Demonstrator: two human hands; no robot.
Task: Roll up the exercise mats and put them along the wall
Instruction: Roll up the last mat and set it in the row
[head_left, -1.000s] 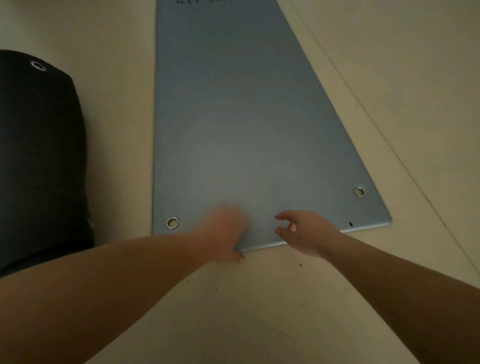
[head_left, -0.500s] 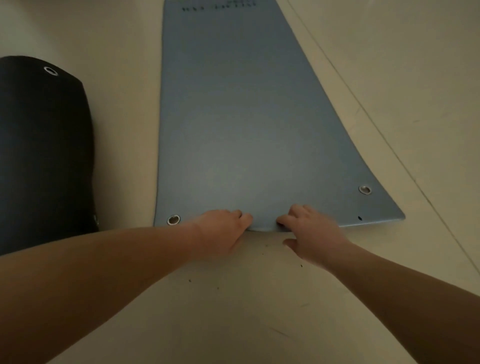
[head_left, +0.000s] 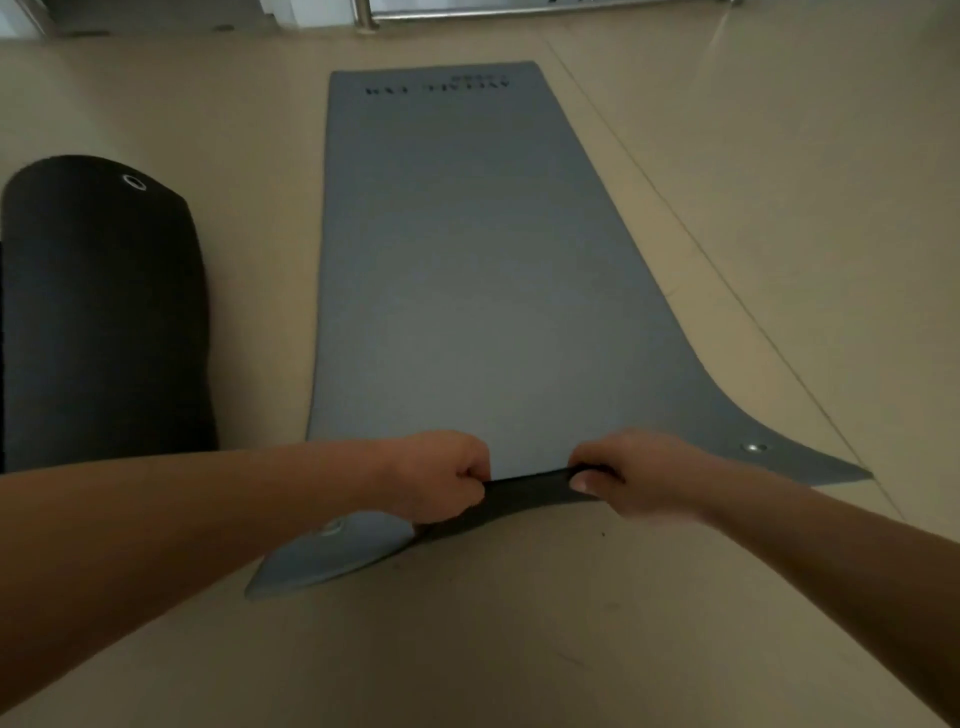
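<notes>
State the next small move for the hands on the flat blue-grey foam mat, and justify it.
Probably curl the lifted near edge forward onto the blue-grey foam mat to start a tight first turn: the left hand and right hand both grip that edge, raised off the floor, and the rest lies flat.

Beige tiled floor (head_left: 779, 182), thin grout line (head_left: 670, 208) running diagonally on the right, one dark speck (head_left: 603, 534) lower down. Horizontal metal rail (head_left: 519, 11) on a short post (head_left: 364, 13) along the far edge. Dim, flat light, brighter behind the rail.
</notes>
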